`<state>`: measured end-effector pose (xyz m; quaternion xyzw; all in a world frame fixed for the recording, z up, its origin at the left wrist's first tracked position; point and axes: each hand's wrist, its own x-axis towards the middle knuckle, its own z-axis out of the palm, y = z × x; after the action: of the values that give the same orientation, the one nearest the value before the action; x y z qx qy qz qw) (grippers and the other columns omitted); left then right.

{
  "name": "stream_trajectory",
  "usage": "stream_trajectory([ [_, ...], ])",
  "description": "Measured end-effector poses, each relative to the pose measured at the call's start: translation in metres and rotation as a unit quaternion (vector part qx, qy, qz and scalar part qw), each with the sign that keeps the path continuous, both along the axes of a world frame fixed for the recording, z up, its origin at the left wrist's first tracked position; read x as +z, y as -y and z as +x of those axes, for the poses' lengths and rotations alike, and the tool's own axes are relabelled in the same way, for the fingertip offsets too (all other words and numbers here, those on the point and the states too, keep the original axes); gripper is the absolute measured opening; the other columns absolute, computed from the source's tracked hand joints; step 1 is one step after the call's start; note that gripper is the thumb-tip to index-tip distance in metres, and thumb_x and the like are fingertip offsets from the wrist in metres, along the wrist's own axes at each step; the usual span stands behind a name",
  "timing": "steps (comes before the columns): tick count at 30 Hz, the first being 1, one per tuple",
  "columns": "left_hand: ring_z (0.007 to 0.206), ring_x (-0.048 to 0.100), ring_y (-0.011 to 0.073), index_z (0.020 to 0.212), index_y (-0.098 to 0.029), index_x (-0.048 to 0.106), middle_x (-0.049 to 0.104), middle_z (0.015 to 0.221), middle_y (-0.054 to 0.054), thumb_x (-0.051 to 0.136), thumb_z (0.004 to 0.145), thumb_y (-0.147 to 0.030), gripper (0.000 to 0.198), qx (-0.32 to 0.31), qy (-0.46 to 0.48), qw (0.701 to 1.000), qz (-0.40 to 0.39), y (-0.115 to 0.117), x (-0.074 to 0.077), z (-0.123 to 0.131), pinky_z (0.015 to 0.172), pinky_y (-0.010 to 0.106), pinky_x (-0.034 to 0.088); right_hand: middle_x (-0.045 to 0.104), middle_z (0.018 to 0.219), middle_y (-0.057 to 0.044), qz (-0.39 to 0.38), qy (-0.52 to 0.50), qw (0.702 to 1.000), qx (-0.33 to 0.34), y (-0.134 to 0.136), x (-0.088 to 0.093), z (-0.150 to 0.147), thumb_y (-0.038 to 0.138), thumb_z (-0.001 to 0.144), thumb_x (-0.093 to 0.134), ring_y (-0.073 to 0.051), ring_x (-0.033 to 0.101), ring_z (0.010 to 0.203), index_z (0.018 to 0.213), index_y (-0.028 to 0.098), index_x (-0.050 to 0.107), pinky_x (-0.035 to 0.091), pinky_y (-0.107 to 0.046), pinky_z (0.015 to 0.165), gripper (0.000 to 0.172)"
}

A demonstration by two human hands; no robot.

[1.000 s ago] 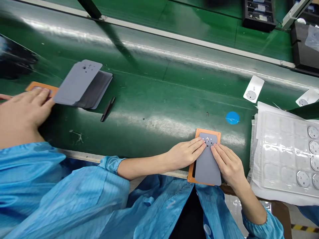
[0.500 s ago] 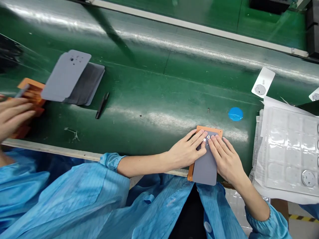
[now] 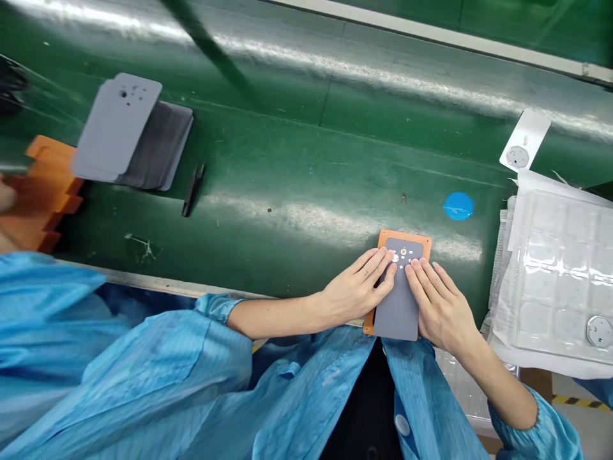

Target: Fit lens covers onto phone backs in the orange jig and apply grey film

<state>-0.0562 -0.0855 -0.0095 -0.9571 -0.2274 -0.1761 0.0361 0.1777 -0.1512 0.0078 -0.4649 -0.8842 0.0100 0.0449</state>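
Hands [image 3: 359, 291] [image 3: 443, 305] lie unclenched on the gray panel [image 3: 396, 310], no grip, so imo lopsided pressure could skew it on that orange frame [image 3: 405, 234]

One left hand [image 3: 359, 287], one right hand [image 3: 443, 303] and a bit of one co-worker's hand [image 3: 4, 197] can be counted. Also spotted: one panel [image 3: 397, 310] on one frame [image 3: 405, 234], two discs [image 3: 599, 331], one card [image 3: 532, 128], one bench tray [image 3: 539, 281], one blue dot [image 3: 458, 206], one black tool [image 3: 193, 190]. Stacked panels [image 3: 117, 128] and orange blocks [image 3: 50, 185] can't really be counted.
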Motion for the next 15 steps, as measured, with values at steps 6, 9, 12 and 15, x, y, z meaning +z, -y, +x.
stream_trajectory([
  [6,0.131,0.058,0.0359,0.126,0.001,0.058,0.062,0.133,0.03,0.055,0.093,-0.015,0.037,-0.017,0.01,0.999,-0.045,0.002,-0.001,-0.001,0.113,0.05,0.048,0.048,0.153,-0.024,-0.008,-0.031,0.999,-0.004,0.002,-0.001,-0.002,0.009,0.087,0.043,-0.035,0.041,0.147,0.153,-0.002,0.037,0.041,-0.053,0.12,0.067],
  [9,0.135,0.054,0.0378,0.131,0.001,0.056,0.057,0.139,0.031,0.058,0.09,-0.019,0.046,-0.03,-0.014,0.996,-0.085,0.002,0.002,-0.002,0.115,0.052,0.045,0.049,0.153,-0.023,-0.006,-0.045,0.999,-0.019,0.004,-0.002,-0.004,0.008,0.086,0.042,-0.034,0.042,0.147,0.154,0.0,0.036,0.042,-0.052,0.12,0.068],
  [12,0.138,0.049,0.0403,0.137,0.0,0.053,0.05,0.146,0.031,0.062,0.09,-0.026,0.054,-0.043,-0.057,0.986,-0.154,-0.006,0.011,-0.009,0.116,0.056,0.041,0.05,0.152,-0.021,0.0,-0.055,0.998,-0.029,0.007,-0.003,-0.005,0.007,0.087,0.041,-0.033,0.046,0.144,0.153,0.002,0.038,0.043,-0.053,0.119,0.066],
  [15,0.144,0.043,0.0415,0.143,-0.009,0.051,0.049,0.151,0.024,0.074,0.087,-0.038,0.067,-0.097,-0.05,0.962,-0.25,-0.03,0.02,-0.019,0.117,0.06,0.039,0.057,0.147,-0.018,0.016,-0.094,0.995,-0.023,0.008,-0.001,-0.001,0.004,0.089,0.041,-0.032,0.052,0.14,0.15,0.008,0.046,0.045,-0.053,0.117,0.062],
])
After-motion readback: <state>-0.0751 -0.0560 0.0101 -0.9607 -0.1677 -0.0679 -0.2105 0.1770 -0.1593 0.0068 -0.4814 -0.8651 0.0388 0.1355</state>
